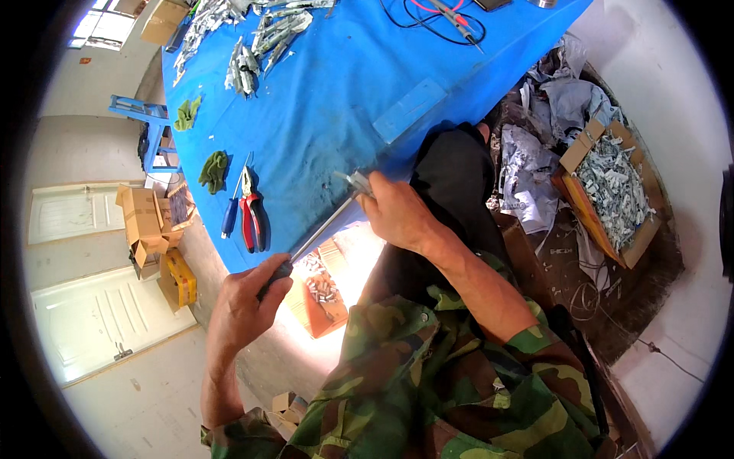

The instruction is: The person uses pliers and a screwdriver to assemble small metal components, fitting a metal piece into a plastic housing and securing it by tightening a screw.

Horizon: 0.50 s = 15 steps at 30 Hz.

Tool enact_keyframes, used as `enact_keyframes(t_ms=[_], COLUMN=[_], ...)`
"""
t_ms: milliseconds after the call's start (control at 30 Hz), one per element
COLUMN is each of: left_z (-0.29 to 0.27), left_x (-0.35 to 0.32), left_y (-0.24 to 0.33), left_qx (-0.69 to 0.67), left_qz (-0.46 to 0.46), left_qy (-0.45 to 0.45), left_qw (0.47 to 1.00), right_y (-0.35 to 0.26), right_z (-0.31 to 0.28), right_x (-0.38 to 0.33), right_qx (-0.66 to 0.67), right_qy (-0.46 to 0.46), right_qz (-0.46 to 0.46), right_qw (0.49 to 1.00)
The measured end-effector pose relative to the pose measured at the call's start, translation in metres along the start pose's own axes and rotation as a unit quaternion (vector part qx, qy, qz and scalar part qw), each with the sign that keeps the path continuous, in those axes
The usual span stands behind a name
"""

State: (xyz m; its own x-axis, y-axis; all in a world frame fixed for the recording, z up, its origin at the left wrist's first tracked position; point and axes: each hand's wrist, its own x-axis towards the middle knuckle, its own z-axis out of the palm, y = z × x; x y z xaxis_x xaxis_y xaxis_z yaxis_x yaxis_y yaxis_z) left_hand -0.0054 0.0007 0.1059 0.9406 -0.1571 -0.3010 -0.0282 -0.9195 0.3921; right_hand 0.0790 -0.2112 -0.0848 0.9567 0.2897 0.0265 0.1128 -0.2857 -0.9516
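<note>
My left hand (248,301) is closed round the dark handle of a screwdriver. Its long metal shaft (323,232) slants up and right toward my other hand. In the fingers of my right hand (404,216) is a small pale grey metal-looking piece (354,181), partly hidden by the fingers. The shaft's tip reaches this piece; whether it touches cannot be made out. Both hands are above the near edge of the blue-covered table (321,115). Left of them on the cloth lie red-and-black pliers (249,218) and a blue-handled screwdriver (230,217).
Two green cloth pieces (213,171) lie at the table's left. Grey strips (267,38) are heaped at the back, with cabled probes (455,23) at the far right. Below stands a carton (317,323) of small parts; a carton of scraps (612,195) is on the right.
</note>
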Motion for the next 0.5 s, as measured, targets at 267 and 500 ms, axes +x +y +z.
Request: enact_keyframes(t_ms=[267, 500], left_z=[0.005, 0.002], left_x=[0.008, 0.015], left_y=[-0.022, -0.025], left_qx=[-0.105, -0.117], left_qz=[-0.083, -0.098], left_qy=[-0.057, -0.076], left_qw=[0.989, 0.985], right_y=[0.002, 0.006], right_z=[0.0, -0.001], right_x=[0.002, 0.004], right_qx=[0.041, 0.065], right_qy=[0.01, -0.001], right_qz=[0.009, 0.016], right_qw=[0.999, 0.998])
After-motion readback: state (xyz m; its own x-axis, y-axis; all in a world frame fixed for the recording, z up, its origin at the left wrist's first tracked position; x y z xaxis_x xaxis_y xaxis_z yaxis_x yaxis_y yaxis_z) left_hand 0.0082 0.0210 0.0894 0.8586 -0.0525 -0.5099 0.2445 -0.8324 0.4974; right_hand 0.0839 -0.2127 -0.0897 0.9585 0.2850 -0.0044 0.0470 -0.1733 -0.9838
